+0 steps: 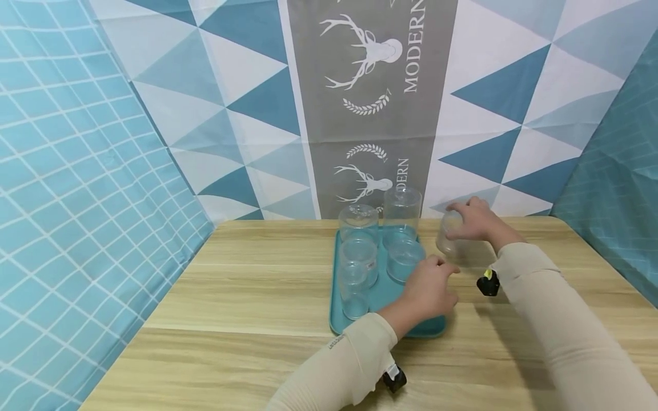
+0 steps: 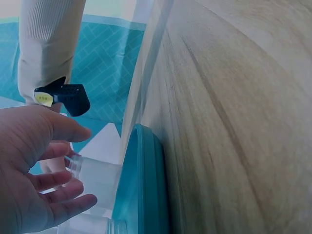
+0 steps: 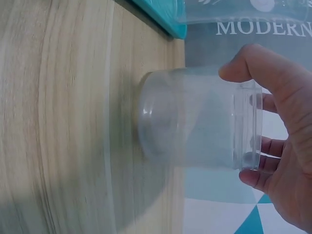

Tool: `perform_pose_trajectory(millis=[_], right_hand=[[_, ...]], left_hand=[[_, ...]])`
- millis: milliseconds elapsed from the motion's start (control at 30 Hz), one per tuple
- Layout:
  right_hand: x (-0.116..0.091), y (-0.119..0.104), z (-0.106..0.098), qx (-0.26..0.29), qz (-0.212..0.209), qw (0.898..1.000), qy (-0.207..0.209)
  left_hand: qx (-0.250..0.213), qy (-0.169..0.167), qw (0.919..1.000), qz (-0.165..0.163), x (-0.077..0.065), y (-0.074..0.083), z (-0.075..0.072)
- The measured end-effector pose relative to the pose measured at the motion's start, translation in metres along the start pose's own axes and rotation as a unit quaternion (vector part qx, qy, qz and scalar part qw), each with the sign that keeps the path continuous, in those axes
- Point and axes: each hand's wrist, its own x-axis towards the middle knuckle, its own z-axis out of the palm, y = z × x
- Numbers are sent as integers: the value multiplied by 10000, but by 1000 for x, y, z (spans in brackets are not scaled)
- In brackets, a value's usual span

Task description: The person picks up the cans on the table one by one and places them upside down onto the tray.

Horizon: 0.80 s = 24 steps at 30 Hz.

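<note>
My right hand (image 1: pixel 475 220) grips a clear plastic jar (image 3: pixel 195 117) around its threaded mouth, thumb on one side and fingers on the other. The jar's base is close over the wood, right of the teal tray (image 1: pixel 380 311). In the head view my left hand (image 1: pixel 429 285) overlaps the tray's front right part, its fingers loosely bent and nothing between them. Several clear jars stand on the tray: a tall one (image 1: pixel 402 208) at the back right, a short wide one (image 1: pixel 405 260) before it, and a small narrow one (image 1: pixel 353 291) at the front left.
The wooden table (image 1: pixel 247 297) runs back to a patterned curtain (image 1: pixel 257 114). A blue checked cloth (image 1: pixel 77 188) hangs on the left and a teal one (image 1: pixel 622 188) on the right. Each wrist bears a small black camera (image 1: pixel 488 283).
</note>
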Motion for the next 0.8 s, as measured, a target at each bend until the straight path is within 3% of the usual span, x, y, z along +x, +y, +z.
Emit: perform_pose_trajectory(millis=[467,700,800], right_hand=[[-15,0,-11,-115,-193,9997,96],[-22,0,-12,-231,-393,9987,239],[-26,0,-12,-310,-508,9978,292]], left_hand=[[-724,202,9971,-104,-1,0,0],[-1507,199,9881,-233,0,0,1],[-2034,122,9786,-279,1,-1,4]])
